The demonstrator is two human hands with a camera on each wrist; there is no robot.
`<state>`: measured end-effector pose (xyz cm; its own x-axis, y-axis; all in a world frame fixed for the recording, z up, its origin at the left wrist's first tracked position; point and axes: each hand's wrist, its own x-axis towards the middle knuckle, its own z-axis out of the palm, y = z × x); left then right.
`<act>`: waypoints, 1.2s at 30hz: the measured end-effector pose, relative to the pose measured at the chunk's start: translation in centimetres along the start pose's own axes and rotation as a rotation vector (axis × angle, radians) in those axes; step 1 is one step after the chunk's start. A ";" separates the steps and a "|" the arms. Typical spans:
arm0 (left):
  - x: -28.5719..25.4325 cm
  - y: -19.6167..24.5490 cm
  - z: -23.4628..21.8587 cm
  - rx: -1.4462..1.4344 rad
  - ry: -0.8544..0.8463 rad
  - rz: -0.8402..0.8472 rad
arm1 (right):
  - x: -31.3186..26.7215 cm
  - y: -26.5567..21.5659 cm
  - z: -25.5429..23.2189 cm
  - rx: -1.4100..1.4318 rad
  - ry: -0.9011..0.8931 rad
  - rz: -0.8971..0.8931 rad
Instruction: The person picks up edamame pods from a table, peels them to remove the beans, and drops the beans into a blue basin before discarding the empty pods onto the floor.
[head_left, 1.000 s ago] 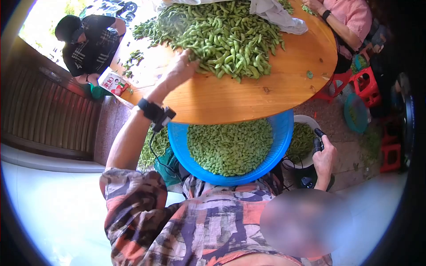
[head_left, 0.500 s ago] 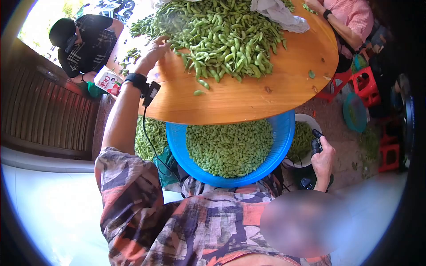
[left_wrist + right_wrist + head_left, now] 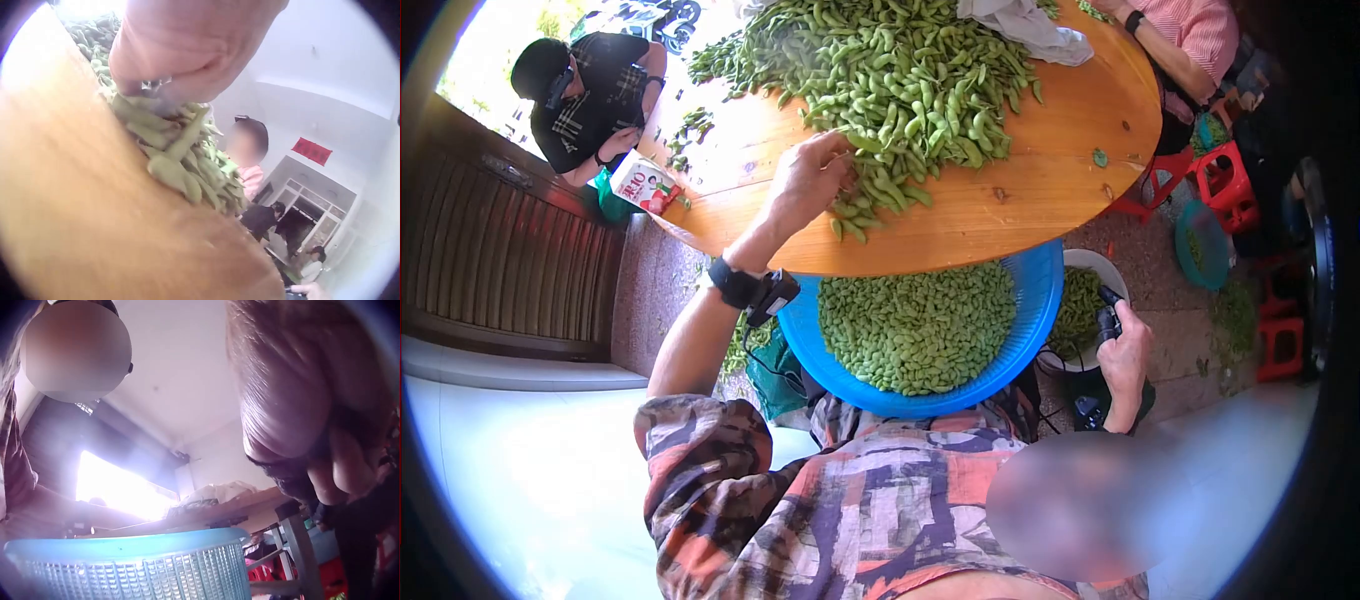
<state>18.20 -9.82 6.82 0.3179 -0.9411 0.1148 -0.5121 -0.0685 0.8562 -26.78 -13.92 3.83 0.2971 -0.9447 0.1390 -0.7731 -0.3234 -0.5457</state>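
A large pile of green edamame pods [image 3: 920, 90] lies on the wooden table [image 3: 1000, 225]. My left hand [image 3: 805, 185] is at the pile's near-left side, its curled fingers gripping among the pods. In the left wrist view, the pods [image 3: 175, 172] lie right under the fingertips. My right hand [image 3: 1125, 350] hangs beside the blue basket, loosely curled, with black covers [image 3: 1109, 315] on its thumb and forefinger. No pod shows in it. Shelled beans [image 3: 920, 330] fill the blue basket [image 3: 1048, 310] in front of my body, partly under the table edge.
A pale bucket [image 3: 1115, 275] with green husks stands right of the basket. A red-and-white carton [image 3: 643, 185] sits at the table's left edge, near a person in black [image 3: 595, 100]. Another person in pink [image 3: 1190, 45] is across the table. Red stools [image 3: 1225, 185] stand at right.
My left hand reached left across the pile's side, then came back right and nearer. Several pods now lie closer to the table's near edge. The right hand has hardly moved.
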 end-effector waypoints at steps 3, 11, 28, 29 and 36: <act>-1.2 0.5 -0.7 0.062 0.089 0.027 | 0.1 0.0 -0.1 0.010 -0.011 0.013; -3.6 0.9 -3.2 0.676 0.326 0.086 | 0.2 -1.7 -0.5 0.010 -0.005 -0.039; -12.4 9.3 11.1 -1.111 0.166 -0.012 | -0.8 -15.0 5.2 0.938 -0.331 -0.096; -12.8 8.9 11.3 -1.029 0.181 0.000 | -0.7 -14.8 5.1 0.931 -0.260 -0.103; -14.3 6.7 11.4 -0.943 0.005 -0.096 | -0.4 -13.3 4.2 0.708 -0.217 -0.331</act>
<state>1.16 -0.54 5.17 0.3301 -0.9437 0.0233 0.3715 0.1525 0.9158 -14.28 -9.00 7.59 0.6068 -0.7506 0.2615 -0.1090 -0.4044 -0.9081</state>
